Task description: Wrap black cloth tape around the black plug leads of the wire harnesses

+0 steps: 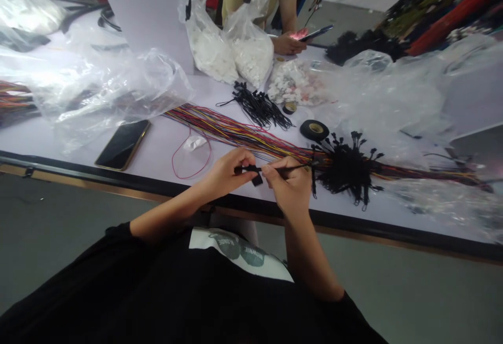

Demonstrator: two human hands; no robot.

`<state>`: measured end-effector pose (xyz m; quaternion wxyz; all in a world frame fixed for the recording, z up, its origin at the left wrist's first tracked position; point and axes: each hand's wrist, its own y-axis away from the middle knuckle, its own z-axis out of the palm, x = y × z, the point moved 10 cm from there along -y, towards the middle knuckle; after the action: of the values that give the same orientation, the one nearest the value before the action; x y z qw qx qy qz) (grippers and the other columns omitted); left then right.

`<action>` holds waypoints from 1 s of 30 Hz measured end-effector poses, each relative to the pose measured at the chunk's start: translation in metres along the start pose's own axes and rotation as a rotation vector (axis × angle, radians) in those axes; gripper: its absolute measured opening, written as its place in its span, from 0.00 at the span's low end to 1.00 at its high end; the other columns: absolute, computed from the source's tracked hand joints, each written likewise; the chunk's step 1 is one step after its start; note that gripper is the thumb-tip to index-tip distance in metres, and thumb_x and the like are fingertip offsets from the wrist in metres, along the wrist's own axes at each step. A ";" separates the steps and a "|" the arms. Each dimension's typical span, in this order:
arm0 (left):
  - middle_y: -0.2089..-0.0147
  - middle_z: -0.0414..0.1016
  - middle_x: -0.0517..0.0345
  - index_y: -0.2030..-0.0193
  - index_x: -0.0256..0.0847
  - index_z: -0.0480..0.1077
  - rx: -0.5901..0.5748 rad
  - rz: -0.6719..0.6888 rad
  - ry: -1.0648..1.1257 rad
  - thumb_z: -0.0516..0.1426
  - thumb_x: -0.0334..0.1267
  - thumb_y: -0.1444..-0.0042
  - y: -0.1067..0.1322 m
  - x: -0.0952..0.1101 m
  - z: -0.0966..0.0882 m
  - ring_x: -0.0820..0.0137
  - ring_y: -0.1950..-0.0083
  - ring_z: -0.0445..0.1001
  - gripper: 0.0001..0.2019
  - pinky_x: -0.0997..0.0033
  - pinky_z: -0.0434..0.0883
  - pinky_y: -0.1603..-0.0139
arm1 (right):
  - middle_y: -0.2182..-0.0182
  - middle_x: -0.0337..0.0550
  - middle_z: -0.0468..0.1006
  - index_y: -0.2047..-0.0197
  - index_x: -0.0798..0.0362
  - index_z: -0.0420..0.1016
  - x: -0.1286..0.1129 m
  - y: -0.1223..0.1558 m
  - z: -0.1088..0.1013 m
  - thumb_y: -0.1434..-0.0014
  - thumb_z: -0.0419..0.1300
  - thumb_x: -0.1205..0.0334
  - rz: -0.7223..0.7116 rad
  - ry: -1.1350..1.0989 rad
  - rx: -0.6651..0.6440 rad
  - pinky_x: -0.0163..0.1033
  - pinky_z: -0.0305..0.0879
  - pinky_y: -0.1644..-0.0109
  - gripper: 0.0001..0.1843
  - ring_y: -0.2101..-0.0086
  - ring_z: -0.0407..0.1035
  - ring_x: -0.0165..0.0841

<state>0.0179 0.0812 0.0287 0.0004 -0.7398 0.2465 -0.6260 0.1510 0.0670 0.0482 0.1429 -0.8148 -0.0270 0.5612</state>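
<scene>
My left hand [229,172] is closed in a pinch on a small black connector piece [256,175] near the table's front edge. My right hand [288,185] is closed on a thin black wire [293,168] that runs right toward a heap of black-tipped wires [348,170]. The two hands touch at the fingertips. A long bundle of coloured wires [231,130] lies across the table just behind them.
A dark phone [122,144] lies at the left front; a loop of red wire [191,159] sits beside it. A black tape roll [314,130], a second bunch of black wires [261,108], clear plastic bags [110,87] and bags of white parts [231,50] lie behind. Another person's hand [288,44] holds a phone at the far side.
</scene>
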 end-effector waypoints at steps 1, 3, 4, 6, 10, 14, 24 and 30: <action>0.69 0.66 0.60 0.69 0.38 0.64 0.046 0.015 -0.042 0.57 0.37 0.49 -0.002 0.002 -0.001 0.77 0.69 0.65 0.06 0.76 0.63 0.69 | 0.87 0.32 0.66 0.79 0.52 0.67 0.005 0.002 0.001 0.52 0.63 0.55 0.029 -0.070 0.011 0.33 0.56 0.79 0.12 0.84 0.60 0.25; 0.72 0.67 0.61 0.72 0.37 0.66 0.087 0.057 -0.112 0.56 0.31 0.49 -0.004 0.007 0.001 0.77 0.70 0.65 0.03 0.76 0.64 0.68 | 0.88 0.30 0.65 0.76 0.52 0.65 0.016 0.005 0.010 0.49 0.61 0.52 0.098 -0.200 -0.012 0.32 0.55 0.82 0.14 0.86 0.58 0.24; 0.73 0.68 0.61 0.73 0.37 0.66 0.108 0.079 -0.140 0.55 0.30 0.49 -0.004 0.009 0.001 0.77 0.70 0.66 0.03 0.76 0.64 0.68 | 0.87 0.30 0.66 0.74 0.52 0.66 0.019 0.007 0.016 0.48 0.60 0.51 0.127 -0.229 -0.053 0.32 0.56 0.82 0.13 0.86 0.59 0.24; 0.73 0.69 0.60 0.73 0.37 0.67 0.157 0.123 -0.158 0.55 0.29 0.49 0.000 0.013 -0.001 0.76 0.69 0.67 0.04 0.75 0.65 0.66 | 0.85 0.31 0.69 0.68 0.52 0.67 0.021 0.010 0.027 0.48 0.60 0.51 0.141 -0.190 -0.136 0.33 0.61 0.79 0.12 0.84 0.64 0.27; 0.66 0.71 0.58 0.66 0.39 0.68 0.239 0.139 -0.004 0.56 0.31 0.48 0.012 0.011 0.000 0.75 0.62 0.70 0.02 0.74 0.68 0.60 | 0.77 0.37 0.76 0.71 0.51 0.70 -0.001 0.008 0.013 0.47 0.59 0.56 -0.076 0.068 -0.025 0.37 0.68 0.67 0.08 0.73 0.72 0.31; 0.60 0.70 0.58 0.53 0.42 0.61 0.328 -0.116 0.425 0.64 0.39 0.57 0.016 -0.021 -0.005 0.76 0.65 0.72 0.25 0.74 0.71 0.64 | 0.70 0.40 0.78 0.72 0.50 0.70 -0.014 0.008 0.002 0.45 0.58 0.57 -0.225 0.187 0.070 0.39 0.68 0.63 0.07 0.67 0.73 0.33; 0.72 0.70 0.56 0.64 0.36 0.69 -0.341 -0.364 0.894 0.62 0.61 0.65 0.004 -0.032 0.033 0.73 0.74 0.69 0.30 0.76 0.64 0.79 | 0.80 0.37 0.78 0.78 0.52 0.68 0.014 0.007 0.011 0.50 0.63 0.53 0.057 -0.120 -0.031 0.37 0.68 0.68 0.13 0.76 0.74 0.32; 0.53 0.65 0.53 0.53 0.41 0.60 -0.150 -0.037 0.336 0.70 0.47 0.76 0.019 0.000 0.005 0.63 0.51 0.67 0.40 0.64 0.68 0.52 | 0.85 0.35 0.74 0.79 0.52 0.67 0.031 -0.004 0.001 0.50 0.63 0.54 0.108 -0.207 0.068 0.36 0.67 0.72 0.14 0.81 0.70 0.30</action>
<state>0.0157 0.0631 0.0219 -0.1077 -0.6273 0.2755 -0.7204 0.1623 0.0770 0.0207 0.1364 -0.7476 0.0213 0.6497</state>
